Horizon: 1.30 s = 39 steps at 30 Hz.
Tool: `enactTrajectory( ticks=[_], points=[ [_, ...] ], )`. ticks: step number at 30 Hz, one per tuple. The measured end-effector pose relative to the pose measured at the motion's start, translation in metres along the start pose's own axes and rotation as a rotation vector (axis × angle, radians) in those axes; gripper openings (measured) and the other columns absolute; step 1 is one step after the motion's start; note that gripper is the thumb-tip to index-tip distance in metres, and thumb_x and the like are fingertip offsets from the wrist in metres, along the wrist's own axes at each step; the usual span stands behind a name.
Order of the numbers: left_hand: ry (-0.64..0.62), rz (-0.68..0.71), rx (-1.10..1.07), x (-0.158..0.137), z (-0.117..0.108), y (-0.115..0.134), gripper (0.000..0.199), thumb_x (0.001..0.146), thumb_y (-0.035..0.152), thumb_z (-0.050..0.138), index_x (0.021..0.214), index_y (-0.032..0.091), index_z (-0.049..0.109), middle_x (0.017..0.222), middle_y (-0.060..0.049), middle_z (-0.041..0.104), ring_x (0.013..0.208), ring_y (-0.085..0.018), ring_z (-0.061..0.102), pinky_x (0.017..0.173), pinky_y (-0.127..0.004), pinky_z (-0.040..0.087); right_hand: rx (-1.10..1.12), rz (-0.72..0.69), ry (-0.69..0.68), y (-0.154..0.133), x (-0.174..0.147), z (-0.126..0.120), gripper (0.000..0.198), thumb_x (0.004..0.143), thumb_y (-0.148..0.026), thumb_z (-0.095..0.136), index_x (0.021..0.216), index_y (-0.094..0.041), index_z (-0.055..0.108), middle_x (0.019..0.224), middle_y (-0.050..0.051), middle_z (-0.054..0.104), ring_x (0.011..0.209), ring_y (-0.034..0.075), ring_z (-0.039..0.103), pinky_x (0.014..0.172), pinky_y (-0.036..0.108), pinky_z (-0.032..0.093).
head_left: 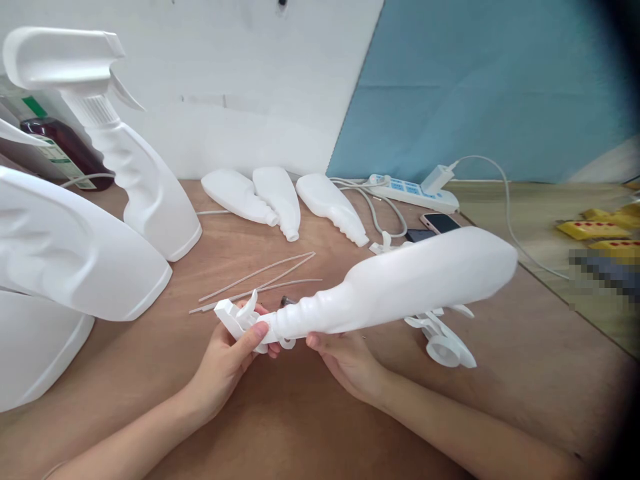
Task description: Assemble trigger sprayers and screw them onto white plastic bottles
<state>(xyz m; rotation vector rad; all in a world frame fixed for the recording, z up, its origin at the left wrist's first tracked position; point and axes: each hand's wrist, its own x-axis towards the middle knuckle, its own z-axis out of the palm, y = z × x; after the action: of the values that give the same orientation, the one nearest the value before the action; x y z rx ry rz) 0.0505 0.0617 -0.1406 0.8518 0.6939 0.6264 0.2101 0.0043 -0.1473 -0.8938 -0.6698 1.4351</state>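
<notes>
A white spray bottle (400, 280) lies nearly level above the table, its neck pointing left. At the neck end sits a white trigger spray head (231, 319), which my left hand (233, 353) grips between thumb and fingers. My right hand (350, 363) supports the bottle from below near its ribbed grip, thumb at its side and the other fingers mostly hidden. Behind the hands, several thin white dip tubes (260, 277) lie loose. More white trigger heads (443, 340) rest on the table beyond the right hand, partly covered by the bottle.
Several assembled spray bottles (155, 193) stand or lean at left, near a dark bottle (70, 150) with a green cap. Three bottles without heads (277, 200) lie by the wall. A power strip (410, 190), its cable and a phone (440, 223) are at back right.
</notes>
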Motion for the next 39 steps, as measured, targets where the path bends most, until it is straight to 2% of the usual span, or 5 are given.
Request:
enactTrajectory(
  ticks=[8, 16, 23, 30, 39],
  points=[
    [0.062, 0.002, -0.006, -0.0023, 0.0044, 0.0054, 0.037, 0.06, 0.024, 0.075, 0.087, 0.018, 0.051, 0.075, 0.001, 0.059, 0.07, -0.011, 0.054, 0.069, -0.022, 0.042, 0.006, 0.031, 0.075, -0.0019, -0.0013, 0.0005, 0.041, 0.055, -0.02, 0.079, 0.089, -0.028, 0.058, 0.094, -0.004, 0.064, 0.092, 0.018, 0.058, 0.084, 0.034, 0.042],
    [0.016, -0.013, -0.037, 0.0002, 0.0004, 0.0, 0.03, 0.077, 0.04, 0.059, 0.092, 0.017, 0.048, 0.072, -0.001, 0.059, 0.065, -0.013, 0.055, 0.065, -0.026, 0.044, -0.002, 0.01, 0.044, -0.0038, -0.0006, 0.0023, 0.038, 0.056, -0.022, 0.079, 0.087, -0.026, 0.058, 0.086, -0.003, 0.064, 0.081, 0.017, 0.058, 0.076, 0.033, 0.043],
    [0.046, 0.013, 0.043, -0.0006, 0.0026, 0.0035, 0.04, 0.064, 0.024, 0.074, 0.092, 0.017, 0.047, 0.075, 0.0, 0.061, 0.07, -0.013, 0.057, 0.069, -0.024, 0.045, 0.017, 0.02, 0.079, 0.0, -0.0011, -0.0003, 0.042, 0.056, -0.022, 0.078, 0.092, -0.028, 0.058, 0.091, -0.002, 0.065, 0.087, 0.02, 0.059, 0.081, 0.036, 0.044],
    [-0.041, -0.034, -0.025, 0.0, 0.0022, 0.0038, 0.031, 0.079, 0.038, 0.057, 0.095, 0.015, 0.045, 0.07, -0.004, 0.062, 0.063, -0.017, 0.06, 0.06, -0.032, 0.05, 0.0, -0.017, 0.047, 0.0038, -0.0013, -0.0049, 0.039, 0.059, -0.022, 0.077, 0.093, -0.028, 0.059, 0.087, -0.004, 0.065, 0.085, 0.018, 0.059, 0.078, 0.033, 0.043],
    [-0.01, 0.031, 0.033, -0.0012, 0.0045, 0.008, 0.027, 0.069, 0.025, 0.069, 0.086, 0.017, 0.049, 0.076, -0.002, 0.061, 0.075, -0.017, 0.059, 0.069, -0.029, 0.049, -0.01, -0.009, 0.067, 0.0033, -0.0002, -0.0039, 0.038, 0.059, -0.025, 0.077, 0.093, -0.028, 0.059, 0.088, -0.002, 0.066, 0.084, 0.019, 0.059, 0.078, 0.032, 0.045]
  ],
)
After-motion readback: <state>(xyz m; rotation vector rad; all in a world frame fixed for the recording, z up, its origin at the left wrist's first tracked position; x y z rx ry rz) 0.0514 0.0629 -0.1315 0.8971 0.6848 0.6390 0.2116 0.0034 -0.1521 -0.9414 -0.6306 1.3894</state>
